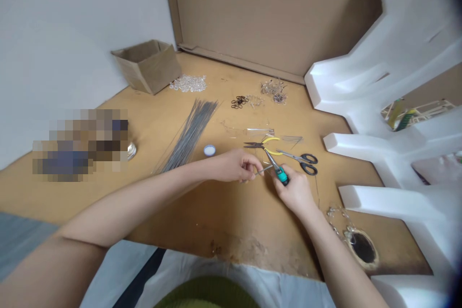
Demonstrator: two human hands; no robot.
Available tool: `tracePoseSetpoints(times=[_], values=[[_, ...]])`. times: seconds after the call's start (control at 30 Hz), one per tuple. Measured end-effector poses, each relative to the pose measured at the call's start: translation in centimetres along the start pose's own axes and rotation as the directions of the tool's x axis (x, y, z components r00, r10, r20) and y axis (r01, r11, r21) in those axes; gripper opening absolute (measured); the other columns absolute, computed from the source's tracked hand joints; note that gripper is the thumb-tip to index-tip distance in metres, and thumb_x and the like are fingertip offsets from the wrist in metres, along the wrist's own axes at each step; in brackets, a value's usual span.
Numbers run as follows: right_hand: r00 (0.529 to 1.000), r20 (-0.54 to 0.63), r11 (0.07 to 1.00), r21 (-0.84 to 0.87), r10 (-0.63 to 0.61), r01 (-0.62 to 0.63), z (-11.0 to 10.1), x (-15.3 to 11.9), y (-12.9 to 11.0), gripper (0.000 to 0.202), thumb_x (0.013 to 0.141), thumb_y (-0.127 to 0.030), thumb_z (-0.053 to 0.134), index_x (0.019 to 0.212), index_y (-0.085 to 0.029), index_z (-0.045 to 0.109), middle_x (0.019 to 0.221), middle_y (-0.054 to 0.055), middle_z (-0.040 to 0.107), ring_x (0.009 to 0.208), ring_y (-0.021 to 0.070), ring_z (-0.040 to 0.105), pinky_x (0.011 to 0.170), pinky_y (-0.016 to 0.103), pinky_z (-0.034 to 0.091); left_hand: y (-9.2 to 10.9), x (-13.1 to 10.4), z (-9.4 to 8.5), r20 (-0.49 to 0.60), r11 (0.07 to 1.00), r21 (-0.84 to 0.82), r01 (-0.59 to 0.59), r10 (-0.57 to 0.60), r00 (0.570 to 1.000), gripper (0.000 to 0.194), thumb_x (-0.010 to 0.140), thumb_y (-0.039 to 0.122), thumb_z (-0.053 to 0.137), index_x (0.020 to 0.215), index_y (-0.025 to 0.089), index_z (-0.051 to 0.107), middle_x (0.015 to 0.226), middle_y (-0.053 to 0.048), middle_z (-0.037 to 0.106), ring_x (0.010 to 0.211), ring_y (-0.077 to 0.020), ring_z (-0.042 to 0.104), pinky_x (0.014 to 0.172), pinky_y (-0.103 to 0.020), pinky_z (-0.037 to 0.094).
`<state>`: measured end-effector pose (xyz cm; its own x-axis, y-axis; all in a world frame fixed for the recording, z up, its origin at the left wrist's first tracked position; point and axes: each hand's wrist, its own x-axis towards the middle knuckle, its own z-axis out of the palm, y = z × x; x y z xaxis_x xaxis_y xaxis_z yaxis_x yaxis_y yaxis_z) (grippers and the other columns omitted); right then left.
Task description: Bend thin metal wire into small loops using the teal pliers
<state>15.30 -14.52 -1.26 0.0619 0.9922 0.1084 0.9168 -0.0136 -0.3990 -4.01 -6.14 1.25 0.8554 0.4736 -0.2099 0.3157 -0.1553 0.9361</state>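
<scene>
My right hand (296, 190) is closed around the green handle of a pair of pliers (280, 172), whose metal jaws point up and to the left. My left hand (240, 166) pinches a thin grey wire (265, 170), which reaches across to the pliers. Whether the jaws grip the wire I cannot tell. Just beyond my hands lie yellow-handled pliers (270, 146) and black-handled scissors (306, 161). A bundle of straight grey wires (191, 132) lies to the left, near a small round white-and-blue lid or dish (209, 150).
A cardboard box (151, 70) stands at the back left beside a pile of clear beads (189, 83). Dark rings (238, 102) and tangled wire pieces (273, 90) lie farther back. White foam pieces (378, 202) edge the right side, near a beaded strand (337, 216) and a round hole (363, 248).
</scene>
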Motion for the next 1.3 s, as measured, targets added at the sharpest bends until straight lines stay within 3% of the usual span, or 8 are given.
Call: tracePoseSetpoints(times=[0.17, 0.27, 0.4, 0.93, 1.07, 1.2, 1.3], values=[[0.99, 0.083, 0.981, 0.165, -0.112, 0.098, -1.0, 0.1, -0.1, 0.017, 0.078, -0.029, 0.046, 0.087, -0.021, 0.058, 0.076, 0.003, 0.062, 0.067, 0.0176, 0.055, 0.061, 0.025, 0.04, 1.0, -0.5, -0.1, -0.018, 0.997, 0.078, -0.013, 0.014, 1.0, 0.028, 0.07, 0.014, 0.049, 0.095, 0.014, 0.061, 0.061, 0.003, 0.053, 0.053, -0.0064, 0.046, 0.049, -0.015, 0.034], [0.988, 0.112, 0.98, 0.181, -0.11, 0.089, -1.2, 0.0, -0.1, 0.02, 0.079, -0.031, 0.046, 0.091, -0.021, 0.058, 0.079, 0.004, 0.061, 0.07, 0.0189, 0.055, 0.063, 0.027, 0.041, 1.2, -0.8, 0.0, -0.014, 0.992, 0.126, -0.024, 0.026, 1.0, 0.028, 0.071, 0.014, 0.048, 0.095, 0.014, 0.062, 0.062, 0.003, 0.053, 0.053, -0.0063, 0.045, 0.049, -0.015, 0.033], [0.986, 0.134, 0.984, 0.164, -0.098, 0.075, -1.3, -0.2, -0.2, 0.019, 0.08, -0.035, 0.046, 0.084, -0.021, 0.058, 0.072, 0.002, 0.06, 0.065, 0.018, 0.055, 0.058, 0.025, 0.039, 1.1, -0.9, 0.1, -0.021, 0.986, 0.162, -0.033, 0.037, 0.999, 0.029, 0.071, 0.017, 0.048, 0.097, 0.015, 0.062, 0.066, 0.002, 0.055, 0.055, -0.0068, 0.046, 0.051, -0.016, 0.034], [0.998, 0.004, 0.996, 0.065, -0.058, 0.057, -0.9, -0.8, -0.9, 0.023, 0.08, -0.039, 0.045, 0.065, -0.021, 0.05, 0.057, 0.0, 0.053, 0.05, 0.0135, 0.046, 0.052, 0.023, 0.035, 1.6, -1.5, -0.4, 0.023, 0.985, 0.17, -0.038, 0.034, 0.999, 0.027, 0.072, 0.019, 0.05, 0.096, 0.015, 0.062, 0.066, 0.002, 0.055, 0.054, -0.0065, 0.046, 0.049, -0.015, 0.034], [0.999, 0.017, 0.987, 0.158, -0.039, 0.036, -0.8, -0.5, -0.9, 0.026, 0.08, -0.041, 0.046, 0.066, -0.02, 0.051, 0.055, -0.002, 0.049, 0.05, 0.0126, 0.045, 0.05, 0.022, 0.034, 1.8, -1.4, -0.6, 0.007, 0.983, 0.178, -0.045, 0.045, 0.999, 0.024, 0.073, 0.018, 0.05, 0.094, 0.016, 0.061, 0.065, 0.002, 0.055, 0.054, -0.0065, 0.046, 0.049, -0.015, 0.034], [0.998, 0.035, 0.973, 0.227, -0.056, 0.046, -0.5, -0.3, -0.9, 0.025, 0.08, -0.041, 0.047, 0.069, -0.019, 0.053, 0.056, -0.002, 0.049, 0.052, 0.0127, 0.046, 0.052, 0.022, 0.036, 1.6, -1.0, -0.9, 0.058, 0.997, 0.066, -0.042, 0.038, 0.998, 0.021, 0.073, 0.018, 0.052, 0.092, 0.015, 0.06, 0.061, 0.002, 0.054, 0.054, -0.0072, 0.048, 0.05, -0.016, 0.036], [0.992, -0.108, 0.996, 0.055, -0.065, 0.071, -0.5, -0.2, -0.3, 0.014, 0.076, -0.032, 0.049, 0.076, -0.02, 0.056, 0.071, 0.003, 0.058, 0.066, 0.0179, 0.053, 0.062, 0.027, 0.039, 1.2, -0.6, -1.0, 0.152, 0.995, -0.103, -0.01, 0.026, 0.988, 0.018, 0.073, 0.018, 0.055, 0.09, 0.013, 0.059, 0.058, 0.003, 0.053, 0.052, -0.0068, 0.05, 0.052, -0.017, 0.039]])
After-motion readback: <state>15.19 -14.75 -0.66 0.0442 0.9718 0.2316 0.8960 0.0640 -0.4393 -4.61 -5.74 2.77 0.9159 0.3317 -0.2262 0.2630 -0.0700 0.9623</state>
